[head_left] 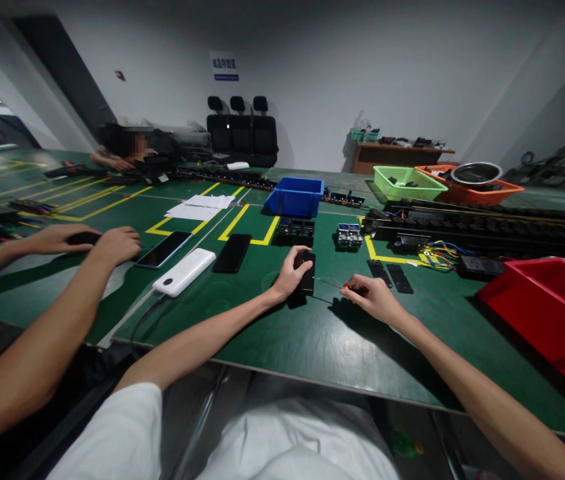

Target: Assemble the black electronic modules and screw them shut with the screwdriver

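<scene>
My left hand is closed around a small black box-like part, holding it on the green table. In my right hand is a screwdriver with an orange and black handle; its thin shaft points left and its tip is at or close to the part's right side. I cannot tell whether the tip touches. Behind the part stand a dark module and a metallic module with bluish tops. Two flat black plates lie beyond my right hand.
A blue bin stands behind the modules, a red bin at the right. To the left lie a black phone, a white power bank and another phone. A co-worker's hands rest at far left. Black rail assemblies with wires lie at right.
</scene>
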Tool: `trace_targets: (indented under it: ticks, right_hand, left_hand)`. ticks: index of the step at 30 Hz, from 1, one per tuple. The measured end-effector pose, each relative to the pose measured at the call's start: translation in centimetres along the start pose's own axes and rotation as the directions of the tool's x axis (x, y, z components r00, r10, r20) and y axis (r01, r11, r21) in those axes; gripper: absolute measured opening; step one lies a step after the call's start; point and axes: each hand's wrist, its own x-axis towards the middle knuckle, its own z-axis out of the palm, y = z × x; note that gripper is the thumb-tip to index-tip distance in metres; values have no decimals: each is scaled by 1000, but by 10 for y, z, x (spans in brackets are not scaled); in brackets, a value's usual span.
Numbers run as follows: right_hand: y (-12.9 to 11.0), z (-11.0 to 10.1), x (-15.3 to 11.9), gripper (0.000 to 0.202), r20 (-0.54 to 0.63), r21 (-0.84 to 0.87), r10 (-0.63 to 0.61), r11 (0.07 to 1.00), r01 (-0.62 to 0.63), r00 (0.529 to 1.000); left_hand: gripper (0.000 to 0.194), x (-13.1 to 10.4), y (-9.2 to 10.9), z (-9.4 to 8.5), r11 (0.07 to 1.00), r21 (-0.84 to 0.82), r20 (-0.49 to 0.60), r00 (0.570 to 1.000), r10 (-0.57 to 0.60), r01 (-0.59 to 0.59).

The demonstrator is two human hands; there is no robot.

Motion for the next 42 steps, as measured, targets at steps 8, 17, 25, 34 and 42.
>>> trace_targets:
  ticks: [8, 17, 25, 34, 42]
  right_hand:
    - [2, 1, 0, 31, -20, -43, -5, 999, 4, 1000]
    - [-2, -2, -1, 30, -9, -66, -18, 998, 17, 1000]
    - [0, -2, -1, 29, 13, -135, -8, 991, 10, 1000]
    - [-3, -2, 0, 37, 111, -18, 35, 999, -34, 993]
    - [3, 2, 1, 32, -30, -31, 5, 1000, -6, 1000]
  left_hand:
    - [29, 1, -1, 1, 1000, 12, -25, 999, 25, -25]
    - [30, -2, 3, 1, 1000, -19, -13, 1000, 19, -19]
    - [31, -4, 7, -1, 984, 130, -17, 992, 122, -119]
    - [33, -8, 7, 1, 917, 297, -6, 960, 281, -267]
    - [33, -7, 8, 1, 914, 306, 8, 961, 277, -266]
